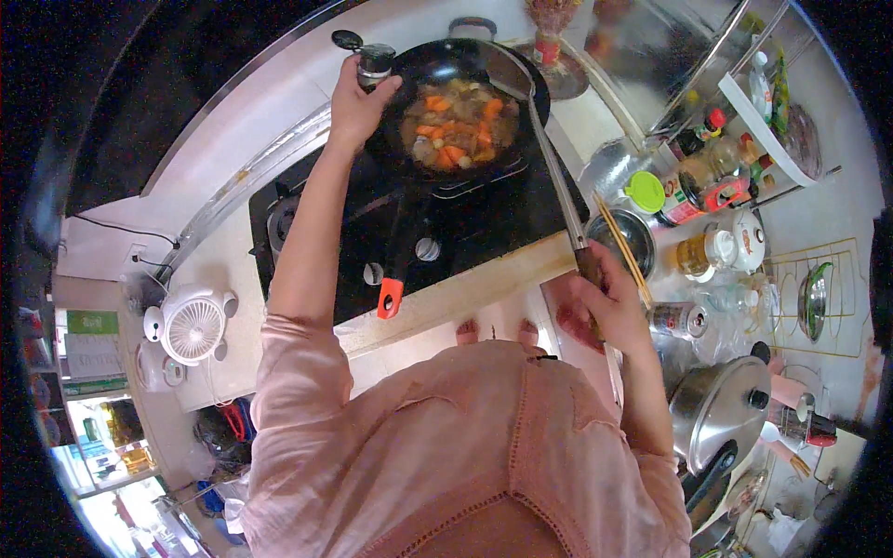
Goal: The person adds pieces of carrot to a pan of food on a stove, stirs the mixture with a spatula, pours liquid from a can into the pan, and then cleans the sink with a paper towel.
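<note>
My left hand (363, 97) grips a small seasoning jar (374, 64) with its black flip lid raised, at the left rim of a black wok (446, 59). Carrot chunks and other pieces in brown liquid make up the stew (457, 129) inside it. In my right hand (614, 296) is the dark handle of a metal spatula (554, 167). Its blade (509, 73) rests against the wok's upper right inner wall. The wok's black handle, with an orange end (390, 298), points towards me across the black gas stove (481, 209).
Wooden chopsticks (621, 244) lie across a dark bowl (638, 240) near my right hand. A drink can (678, 319), a lidded steel pot (722, 411) and a green-lidded jar (643, 192) crowd the right counter. A white fan (195, 328) stands left of the stove.
</note>
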`<state>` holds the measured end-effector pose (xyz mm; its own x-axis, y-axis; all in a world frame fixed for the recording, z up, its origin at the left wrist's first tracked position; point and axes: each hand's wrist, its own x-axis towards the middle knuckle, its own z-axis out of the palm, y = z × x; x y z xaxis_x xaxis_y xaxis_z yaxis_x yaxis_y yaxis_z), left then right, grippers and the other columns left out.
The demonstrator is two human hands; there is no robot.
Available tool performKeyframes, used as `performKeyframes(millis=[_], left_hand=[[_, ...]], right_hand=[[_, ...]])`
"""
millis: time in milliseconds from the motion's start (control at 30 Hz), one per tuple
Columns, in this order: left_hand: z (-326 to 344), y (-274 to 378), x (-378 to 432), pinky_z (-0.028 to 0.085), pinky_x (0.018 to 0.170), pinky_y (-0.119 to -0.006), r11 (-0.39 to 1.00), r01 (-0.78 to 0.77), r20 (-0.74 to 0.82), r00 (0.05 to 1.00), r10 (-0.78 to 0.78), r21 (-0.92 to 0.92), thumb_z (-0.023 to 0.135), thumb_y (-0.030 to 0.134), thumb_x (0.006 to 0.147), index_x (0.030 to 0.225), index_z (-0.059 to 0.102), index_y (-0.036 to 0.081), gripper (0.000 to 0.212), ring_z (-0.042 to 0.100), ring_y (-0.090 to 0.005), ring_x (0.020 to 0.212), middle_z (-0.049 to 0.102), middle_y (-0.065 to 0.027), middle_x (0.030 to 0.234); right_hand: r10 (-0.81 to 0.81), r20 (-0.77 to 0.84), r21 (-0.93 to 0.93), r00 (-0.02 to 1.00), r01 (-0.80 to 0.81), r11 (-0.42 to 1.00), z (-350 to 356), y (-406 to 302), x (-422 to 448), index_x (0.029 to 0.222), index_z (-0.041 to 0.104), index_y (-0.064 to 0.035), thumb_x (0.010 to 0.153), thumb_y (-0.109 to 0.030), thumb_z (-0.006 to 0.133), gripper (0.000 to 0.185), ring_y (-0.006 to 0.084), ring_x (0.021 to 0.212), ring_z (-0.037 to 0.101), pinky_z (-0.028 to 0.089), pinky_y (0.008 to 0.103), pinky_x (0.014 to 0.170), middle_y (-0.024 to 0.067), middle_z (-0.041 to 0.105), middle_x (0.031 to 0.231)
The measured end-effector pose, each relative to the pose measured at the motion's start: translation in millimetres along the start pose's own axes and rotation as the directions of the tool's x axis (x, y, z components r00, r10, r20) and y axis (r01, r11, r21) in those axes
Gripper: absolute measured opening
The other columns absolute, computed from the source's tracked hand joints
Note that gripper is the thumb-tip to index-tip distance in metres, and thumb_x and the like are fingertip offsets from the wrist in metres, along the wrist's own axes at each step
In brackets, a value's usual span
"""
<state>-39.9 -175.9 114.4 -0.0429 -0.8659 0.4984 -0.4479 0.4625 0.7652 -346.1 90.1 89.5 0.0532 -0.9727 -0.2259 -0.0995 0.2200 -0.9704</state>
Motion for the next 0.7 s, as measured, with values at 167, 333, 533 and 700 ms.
performKeyframes(millis=[167,333,533,700], left_hand=[[-17,7,-9,0.045,0.075,-0.034,0.992,-0.033,0.012,0.999,0.031,0.118,0.067,0.019,0.075,0.110,0.049,0.007,0.041,0.059,-0.0216,0.085,0.061,-0.0101,0.094],[-21,2,-21,0.040,0.072,-0.043,0.570,-0.174,0.159,0.984,0.076,0.803,0.067,0.023,0.071,0.113,0.048,0.018,0.046,0.059,-0.0272,0.088,0.060,-0.0072,0.093],[-24,4,-19,0.038,0.076,-0.044,0.538,-0.160,0.129,0.987,0.095,0.828,0.066,0.016,0.069,0.110,0.050,0.018,0.044,0.058,-0.0250,0.088,0.059,-0.0059,0.091],[-9,-12,-15,0.039,0.072,-0.043,0.417,-0.246,0.215,0.969,0.122,0.875,0.062,0.016,0.072,0.110,0.050,0.017,0.040,0.058,-0.0249,0.086,0.060,-0.0059,0.090]], right_hand=[[-0.240,-0.093,-0.301,0.966,0.202,0.932,-2,-14,25,0.121,0.043,0.0006,0.079,-0.012,0.060,0.047,0.0188,0.082,0.057,0.045,0.0308,0.075,0.0116,0.060,0.090],[-0.146,-0.078,-0.275,0.986,0.120,0.954,3,-17,36,0.125,0.039,-0.0022,0.083,-0.010,0.058,0.047,0.0058,0.056,0.044,0.037,0.0210,0.049,0.0001,0.049,0.071],[-0.081,-0.081,-0.247,0.993,0.059,0.967,8,-21,36,0.126,0.039,-0.0028,0.082,-0.008,0.058,0.048,0.0053,0.056,0.043,0.035,0.0201,0.049,-0.0006,0.049,0.070],[-0.118,-0.053,-0.331,0.992,0.094,0.939,1,-18,38,0.126,0.039,-0.0026,0.083,-0.008,0.058,0.048,0.0050,0.057,0.042,0.035,0.0200,0.049,-0.0005,0.049,0.074]])
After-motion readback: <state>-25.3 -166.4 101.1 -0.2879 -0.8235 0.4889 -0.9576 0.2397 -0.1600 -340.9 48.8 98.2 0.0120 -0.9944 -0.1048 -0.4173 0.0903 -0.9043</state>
